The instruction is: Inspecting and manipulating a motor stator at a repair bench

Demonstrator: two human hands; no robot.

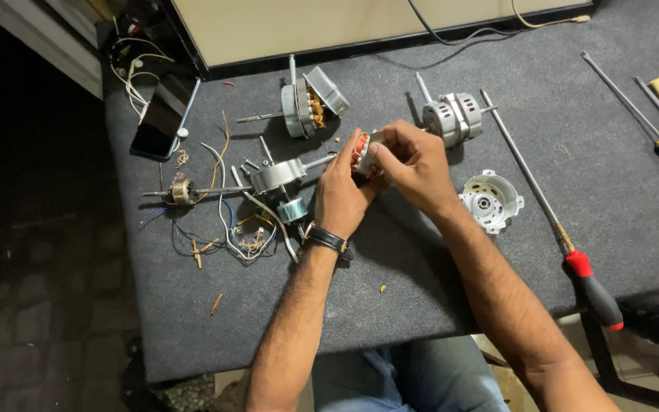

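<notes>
Both my hands meet over the middle of the grey felt-covered table (436,252). My left hand (339,194) grips a small motor stator (359,152) with copper windings from below. My right hand (413,160) pinches the top of the same stator with its fingertips. A black band sits on my left wrist. Just left of my hands lies a motor part with a shaft (280,175) and loose wires (245,240).
An open motor (310,103) and a closed motor (451,116) lie farther back. A white end cap (491,200) sits to the right. A long red-handled screwdriver (551,217), two more tools (650,126) at the right edge, a phone (160,122) at the far left.
</notes>
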